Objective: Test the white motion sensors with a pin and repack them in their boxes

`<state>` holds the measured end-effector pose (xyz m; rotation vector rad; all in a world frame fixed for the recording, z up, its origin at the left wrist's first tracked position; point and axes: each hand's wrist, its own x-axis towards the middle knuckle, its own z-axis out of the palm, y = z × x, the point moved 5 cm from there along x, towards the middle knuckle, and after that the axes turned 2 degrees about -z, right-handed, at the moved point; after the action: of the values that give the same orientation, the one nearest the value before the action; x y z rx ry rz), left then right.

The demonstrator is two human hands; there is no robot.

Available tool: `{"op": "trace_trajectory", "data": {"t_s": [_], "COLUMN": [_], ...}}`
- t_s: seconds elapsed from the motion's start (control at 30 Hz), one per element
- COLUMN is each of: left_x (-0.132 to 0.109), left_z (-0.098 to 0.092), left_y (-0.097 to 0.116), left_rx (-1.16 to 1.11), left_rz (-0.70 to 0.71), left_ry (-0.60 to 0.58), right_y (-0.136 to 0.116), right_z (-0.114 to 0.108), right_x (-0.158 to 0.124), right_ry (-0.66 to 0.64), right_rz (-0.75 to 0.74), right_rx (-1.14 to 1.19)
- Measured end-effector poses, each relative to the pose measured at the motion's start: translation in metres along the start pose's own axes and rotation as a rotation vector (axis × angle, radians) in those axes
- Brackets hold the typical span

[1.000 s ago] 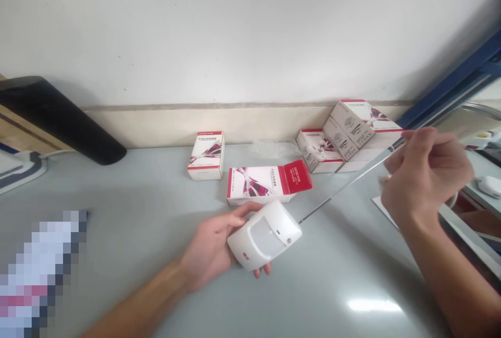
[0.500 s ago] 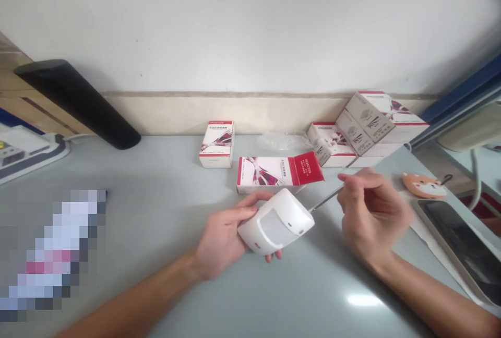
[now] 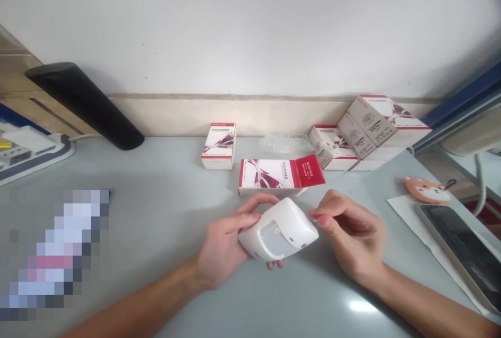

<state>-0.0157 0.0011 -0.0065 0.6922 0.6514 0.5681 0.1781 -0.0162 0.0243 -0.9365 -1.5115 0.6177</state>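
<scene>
Holding the white sensor unit (image 3: 279,234) mid-frame, left hand (image 3: 223,246) wrapped round its back while the right hand (image 3: 352,236) pinches at its right end, so it looks unboxed already, opened red-and-white box (image 3: 279,176) just above it.

"DETECTOR" on red-white box (image 3: 219,146)

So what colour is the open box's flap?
Red flap with white lettering, seen in the head view.

Looks like an office or shop workbench: grey table (image 3: 156,213) against a plain wall, stacked red-and-white product boxes (image 3: 368,129) upper right.
</scene>
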Motion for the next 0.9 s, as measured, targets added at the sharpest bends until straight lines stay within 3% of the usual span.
{"op": "trace_trajectory", "data": {"t_s": [0.1, 0.2, 0.3, 0.4, 0.47, 0.53, 0.7, 0.9], "left_x": [0.001, 0.001, -0.001, -0.003, -0.005, -0.006, -0.008, -0.009], "left_z": [0.0, 0.002, 0.004, 0.005, 0.006, 0.008, 0.01, 0.008], "left_y": [0.0, 0.002, 0.007, 0.015, 0.02, 0.024, 0.027, 0.03], "left_rx": [-0.009, -0.026, -0.085, -0.152, -0.162, -0.157, -0.143, -0.151], "left_rz": [-0.001, 0.031, 0.067, 0.093, 0.097, 0.109, 0.122, 0.16], "left_ry": [0.004, -0.001, 0.009, 0.043, 0.056, 0.054, 0.033, 0.024], "right_y": [-0.001, -0.004, 0.003, 0.015, 0.022, 0.024, 0.012, 0.013], "right_z": [-0.001, -0.006, -0.019, -0.036, -0.041, -0.041, -0.03, -0.034], "right_x": [0.005, 0.009, 0.015, 0.022, 0.027, 0.032, 0.035, 0.049], "right_ry": [-0.063, -0.06, 0.075, 0.271, 0.322, 0.304, 0.19, 0.001], "right_rz": [-0.009, -0.123, -0.121, 0.023, 0.101, 0.101, -0.097, -0.083], "right_rx": [-0.017, -0.12, -0.229, -0.303, -0.324, -0.338, -0.472, -0.608]}}
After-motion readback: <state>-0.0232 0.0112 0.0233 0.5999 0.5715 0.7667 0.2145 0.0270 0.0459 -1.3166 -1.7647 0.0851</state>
